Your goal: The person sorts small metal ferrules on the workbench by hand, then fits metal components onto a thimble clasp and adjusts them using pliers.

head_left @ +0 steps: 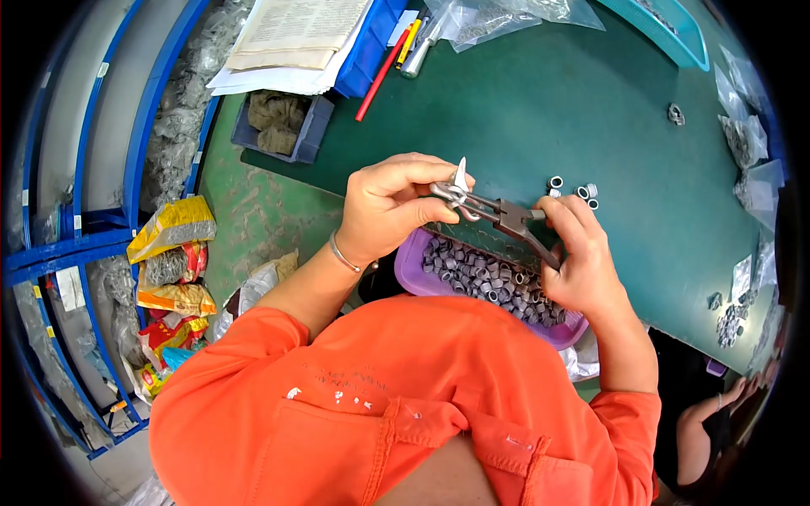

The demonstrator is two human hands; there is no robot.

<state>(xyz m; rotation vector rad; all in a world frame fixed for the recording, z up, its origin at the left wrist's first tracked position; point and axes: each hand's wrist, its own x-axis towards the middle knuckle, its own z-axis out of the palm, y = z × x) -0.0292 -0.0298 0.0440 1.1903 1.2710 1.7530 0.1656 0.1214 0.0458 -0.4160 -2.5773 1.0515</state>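
Observation:
Pinched between the thumb and fingers of my left hand (392, 202) is a small shiny metal part (458, 192) with a pointed tip. My right hand (582, 249) is closed around the handles of dark metal pliers (511, 219), whose jaws reach to the metal part. Below both hands a purple basket (409, 268) holds many small grey metal rings (481, 274). A few loose rings (582, 193) lie on the green table (523, 110) just beyond my right hand.
A blue-grey bin (308, 135) with cloth, papers (291, 38) and red and yellow pens (382, 76) are at upper left. A turquoise basket (696, 42) stands upper right. Plastic bags (747, 139) line the right edge. Another person's arm (700, 422) shows lower right.

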